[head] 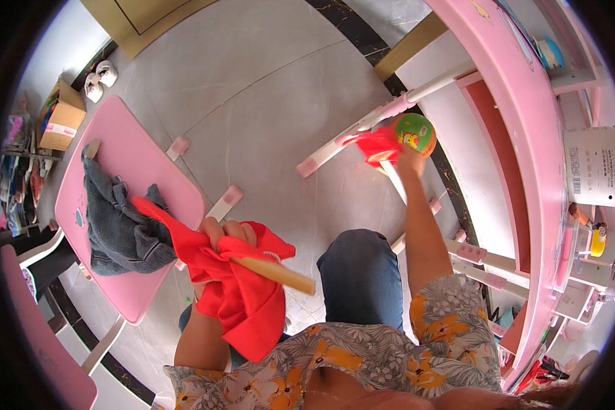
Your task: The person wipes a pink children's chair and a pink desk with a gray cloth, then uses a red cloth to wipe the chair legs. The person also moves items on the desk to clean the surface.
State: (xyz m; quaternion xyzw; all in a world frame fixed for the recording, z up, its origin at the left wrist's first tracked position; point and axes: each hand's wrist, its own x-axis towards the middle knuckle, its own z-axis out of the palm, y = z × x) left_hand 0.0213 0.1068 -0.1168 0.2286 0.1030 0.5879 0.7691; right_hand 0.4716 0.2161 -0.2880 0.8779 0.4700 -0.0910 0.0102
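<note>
My left hand [230,233] is closed on a bunched red cloth [251,320] and a light wooden stick [277,275] that pokes out of it towards the right. To the left, a dark grey cloth garment [125,225] lies crumpled on the pink chair seat [113,123]; the tip of the red cloth reaches over it. My right hand [412,163] is stretched forward near the pink desk's leg, beside a green and orange ball [414,132]. Another red piece of cloth [376,146], blurred, shows at its fingers; whether the hand grips it cannot be told.
A pink desk [523,102] runs along the right, with a pad of paper [592,166] and small items at its far side. Its white and pink leg [348,133] stands on the tiled floor. At the upper left are white shoes [100,81] and an open cardboard box [64,115].
</note>
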